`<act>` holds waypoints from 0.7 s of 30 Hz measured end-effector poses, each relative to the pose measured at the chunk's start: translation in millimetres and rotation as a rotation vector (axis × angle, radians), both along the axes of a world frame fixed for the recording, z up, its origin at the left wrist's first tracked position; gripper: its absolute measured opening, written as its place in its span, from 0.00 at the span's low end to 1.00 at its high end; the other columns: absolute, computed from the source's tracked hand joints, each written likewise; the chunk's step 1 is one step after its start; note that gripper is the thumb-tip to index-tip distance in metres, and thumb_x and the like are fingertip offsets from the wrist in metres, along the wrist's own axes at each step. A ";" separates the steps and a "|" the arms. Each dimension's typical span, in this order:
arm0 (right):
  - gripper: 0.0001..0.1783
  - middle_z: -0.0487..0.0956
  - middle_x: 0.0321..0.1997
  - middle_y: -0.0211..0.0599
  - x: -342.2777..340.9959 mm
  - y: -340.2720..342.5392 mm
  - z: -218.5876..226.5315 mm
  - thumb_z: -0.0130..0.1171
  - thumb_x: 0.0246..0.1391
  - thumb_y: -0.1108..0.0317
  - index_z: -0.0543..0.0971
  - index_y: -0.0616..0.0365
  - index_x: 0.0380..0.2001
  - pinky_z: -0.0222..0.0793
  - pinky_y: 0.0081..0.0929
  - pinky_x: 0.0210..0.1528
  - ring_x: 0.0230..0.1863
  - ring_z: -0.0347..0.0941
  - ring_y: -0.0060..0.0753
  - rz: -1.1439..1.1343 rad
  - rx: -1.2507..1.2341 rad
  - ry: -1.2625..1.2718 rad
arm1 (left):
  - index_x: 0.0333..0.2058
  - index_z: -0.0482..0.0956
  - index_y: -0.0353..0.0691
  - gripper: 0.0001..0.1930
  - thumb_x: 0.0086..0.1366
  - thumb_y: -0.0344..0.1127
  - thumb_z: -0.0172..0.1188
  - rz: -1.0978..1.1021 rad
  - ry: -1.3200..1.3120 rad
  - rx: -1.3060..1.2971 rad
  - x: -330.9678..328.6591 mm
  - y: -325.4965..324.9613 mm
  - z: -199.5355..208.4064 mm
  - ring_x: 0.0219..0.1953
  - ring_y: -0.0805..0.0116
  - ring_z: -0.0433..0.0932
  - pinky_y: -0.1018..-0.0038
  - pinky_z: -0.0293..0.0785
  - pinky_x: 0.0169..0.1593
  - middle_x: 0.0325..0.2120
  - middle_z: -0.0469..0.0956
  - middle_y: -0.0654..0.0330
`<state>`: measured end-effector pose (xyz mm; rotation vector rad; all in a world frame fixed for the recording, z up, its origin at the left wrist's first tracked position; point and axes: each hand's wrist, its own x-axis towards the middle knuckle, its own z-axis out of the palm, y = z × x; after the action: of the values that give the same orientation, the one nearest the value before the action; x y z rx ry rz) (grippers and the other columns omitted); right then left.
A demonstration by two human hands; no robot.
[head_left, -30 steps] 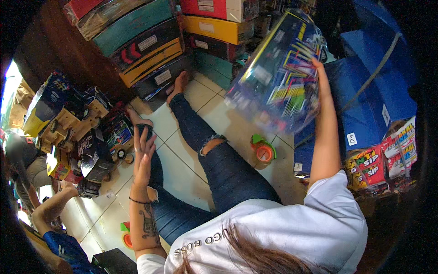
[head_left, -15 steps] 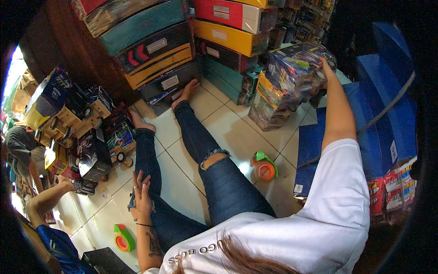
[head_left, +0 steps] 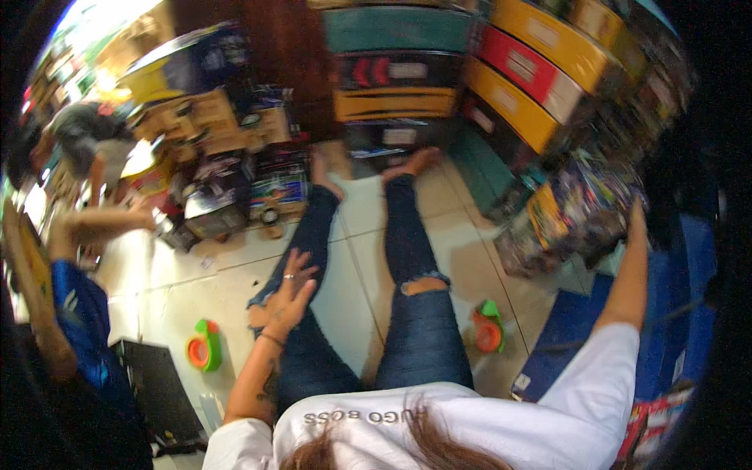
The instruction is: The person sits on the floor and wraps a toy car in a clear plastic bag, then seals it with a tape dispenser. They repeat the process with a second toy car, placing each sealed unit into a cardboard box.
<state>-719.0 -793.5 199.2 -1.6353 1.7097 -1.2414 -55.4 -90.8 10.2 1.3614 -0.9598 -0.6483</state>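
My left hand (head_left: 291,294) hovers over or rests on my left thigh, fingers spread and nothing in it. At the far right, my right hand (head_left: 638,215) reaches to the right side of a plastic-wrapped, dark multicoloured package (head_left: 591,200). Blur and the package's edge hide most of its fingers, so I cannot tell how firmly it holds. This package sits on top of or against another wrapped bundle (head_left: 521,247). A green tape dispenser with an orange roll (head_left: 487,333) lies on the tiles right of my legs; a similar green tape dispenser (head_left: 205,346) lies to the left.
Stacked flat boxes, including a teal box (head_left: 399,30) and a yellow box (head_left: 540,31), stand beyond my feet. Wheeled wooden toys (head_left: 196,117) with packages are piled at the left, near another person's arm (head_left: 102,223). Blue panels (head_left: 674,290) stand right; a black box (head_left: 160,392) lies lower left.
My view has swung to the left, shifting the scene rightward. The fingers of my left hand have spread wider. My right hand remains at the wrapped package.
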 end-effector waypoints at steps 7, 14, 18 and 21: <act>0.30 0.68 0.60 0.44 241.8 183.1 136.7 0.58 0.59 0.57 0.66 0.60 0.60 0.69 0.35 0.52 0.56 0.68 0.39 -0.274 -1.370 0.138 | 0.69 0.34 0.45 0.39 0.69 0.33 0.51 0.007 0.068 -0.022 -0.5 -8.7 -8.1 0.62 0.52 0.62 0.61 0.62 0.62 0.67 0.48 0.45; 0.38 0.71 0.58 0.50 631.9 443.3 138.1 0.63 0.50 0.45 0.68 0.60 0.57 0.58 0.38 0.63 0.61 0.65 0.49 1.143 -1.205 0.288 | 0.69 0.36 0.42 0.40 0.68 0.34 0.53 0.055 0.073 -0.114 -8.1 -9.9 -12.1 0.61 0.54 0.64 0.63 0.61 0.62 0.65 0.53 0.45; 0.46 0.76 0.50 0.55 815.9 463.2 168.3 0.52 0.52 0.32 0.70 0.67 0.55 0.65 0.37 0.57 0.54 0.72 0.51 1.237 -0.781 0.220 | 0.68 0.38 0.39 0.40 0.66 0.34 0.55 0.098 -0.062 -0.183 -7.6 -5.7 -14.1 0.59 0.58 0.66 0.66 0.61 0.62 0.64 0.56 0.46; 0.54 0.65 0.65 0.48 918.3 415.6 177.7 0.44 0.51 0.26 0.58 0.62 0.65 0.49 0.39 0.66 0.65 0.60 0.45 1.127 -0.110 0.150 | 0.68 0.39 0.39 0.40 0.66 0.32 0.55 0.090 -0.104 -0.171 3.5 0.1 -19.8 0.58 0.57 0.67 0.65 0.60 0.62 0.64 0.55 0.46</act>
<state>199.4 -378.0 376.9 -2.2590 0.5128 -0.6334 -51.9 -90.7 -9.6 1.2881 -1.0068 -0.4208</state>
